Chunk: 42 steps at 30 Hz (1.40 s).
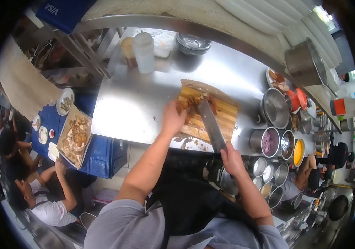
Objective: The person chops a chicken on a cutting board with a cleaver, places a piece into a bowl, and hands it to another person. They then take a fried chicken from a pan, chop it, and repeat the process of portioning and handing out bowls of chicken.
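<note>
A wooden cutting board (226, 120) lies on the steel table (121, 106), with browned, chopped food (192, 101) at its upper left. My left hand (174, 117) is at the board's left side against that food, its fingers bent around a piece. My right hand (232, 159) grips the handle of a large cleaver (211, 126) near the table's front edge. The cleaver's blade slants up and left across the board, and its far end meets the food. Dark scraps lie along the board's front edge.
Squeeze bottles (144, 53) and stacked metal bowls (193, 43) stand at the back. Metal bowls (275, 108) and a pot of chopped purple onion (270, 142) are at right. A shelf (227, 31) overhangs the table. At left, a person (52, 207) is beside a food tray (75, 137).
</note>
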{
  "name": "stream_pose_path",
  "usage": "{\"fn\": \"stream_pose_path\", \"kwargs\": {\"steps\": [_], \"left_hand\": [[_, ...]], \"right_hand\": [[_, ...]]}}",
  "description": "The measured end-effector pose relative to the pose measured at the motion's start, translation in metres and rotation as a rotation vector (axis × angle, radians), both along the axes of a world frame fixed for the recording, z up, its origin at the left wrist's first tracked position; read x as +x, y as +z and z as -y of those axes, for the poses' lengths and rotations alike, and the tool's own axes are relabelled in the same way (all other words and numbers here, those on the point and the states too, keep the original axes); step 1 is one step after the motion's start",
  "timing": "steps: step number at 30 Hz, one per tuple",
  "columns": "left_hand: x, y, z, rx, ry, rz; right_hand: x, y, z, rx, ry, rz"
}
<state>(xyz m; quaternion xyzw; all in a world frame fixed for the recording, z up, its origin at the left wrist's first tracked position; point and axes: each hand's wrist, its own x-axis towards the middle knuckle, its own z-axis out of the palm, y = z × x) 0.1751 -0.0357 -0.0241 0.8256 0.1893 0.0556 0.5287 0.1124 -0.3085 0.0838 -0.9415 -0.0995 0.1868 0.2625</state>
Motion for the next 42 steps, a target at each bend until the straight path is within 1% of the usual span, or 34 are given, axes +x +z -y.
{"fn": "stream_pose_path", "kwargs": {"steps": [1,3,5,7,8,10,11,13,14,16,18,20,21,22,24,25,26,28,29,31,34,36,37,39,40,42], "left_hand": [[0.000,0.003,0.004,0.001,0.001,0.002],[-0.001,0.006,0.013,0.185,0.019,0.073],[-0.002,0.010,0.013,0.138,0.001,0.026],[0.001,0.009,0.012,0.094,-0.015,-0.011],[0.000,0.005,0.012,0.104,0.001,-0.006],[-0.001,0.003,0.012,0.116,0.017,-0.004],[-0.001,0.005,0.013,0.092,0.026,-0.007],[-0.002,0.011,0.016,0.069,0.023,-0.007],[0.001,0.014,0.015,0.048,0.031,-0.014],[-0.008,0.012,0.014,0.029,0.034,-0.044],[-0.001,0.011,0.009,0.026,0.038,-0.049],[-0.002,0.009,0.007,0.050,0.042,-0.051],[-0.003,0.008,0.006,0.078,0.039,-0.045],[-0.004,0.011,0.006,0.079,0.037,-0.050],[-0.004,0.017,0.005,0.067,0.014,-0.067],[-0.003,0.016,0.004,0.070,0.014,-0.067],[-0.002,0.014,0.004,0.074,0.011,-0.065],[-0.006,0.016,0.010,0.071,0.000,-0.064],[-0.006,0.021,0.009,0.063,-0.010,-0.084],[-0.007,0.021,0.004,0.053,0.009,-0.116],[0.000,0.015,0.003,0.080,0.036,-0.055],[-0.006,0.016,0.002,0.068,0.002,-0.096],[-0.007,0.018,0.002,0.068,0.000,-0.100],[-0.009,0.020,0.001,0.065,0.008,-0.088],[-0.009,0.020,0.001,0.067,0.007,-0.090],[-0.009,0.017,0.002,0.079,0.015,-0.095]], "right_hand": [[0.000,0.000,-0.002,-0.004,0.021,-0.014],[0.002,0.000,-0.008,-0.017,0.000,-0.004],[-0.001,0.002,-0.017,-0.032,-0.018,0.002],[0.000,0.002,-0.026,0.020,-0.038,0.153],[0.000,0.000,-0.029,0.023,-0.035,0.153],[-0.002,-0.008,-0.032,-0.117,-0.021,0.108],[0.002,-0.010,-0.032,-0.115,-0.021,0.105],[0.018,-0.010,-0.028,-0.245,0.135,-0.089],[0.029,-0.001,-0.028,-0.245,0.138,-0.081],[0.028,0.020,-0.026,-0.229,0.171,-0.123],[0.027,0.033,-0.026,-0.201,0.160,-0.087],[0.021,0.043,-0.029,-0.170,0.041,-0.008],[0.017,0.042,-0.032,-0.077,-0.003,0.077],[0.012,0.036,-0.034,-0.076,-0.005,0.072],[0.000,0.014,-0.035,0.157,-0.080,0.326],[-0.006,0.000,-0.033,0.080,-0.115,0.287],[-0.007,-0.007,-0.031,-0.127,-0.024,0.140],[0.002,-0.038,-0.016,-0.184,0.197,-0.006],[0.007,-0.013,-0.024,-0.271,0.160,-0.114],[0.013,0.013,-0.024,-0.250,0.158,-0.098],[0.008,0.031,-0.024,-0.210,0.092,-0.097],[0.005,0.041,-0.032,-0.111,-0.012,0.022],[0.004,0.037,-0.035,-0.111,-0.013,0.018],[0.002,0.020,-0.039,0.098,-0.115,0.144],[0.006,0.010,-0.039,0.100,-0.116,0.142],[0.016,-0.017,-0.037,-0.151,0.170,-0.007]]}}
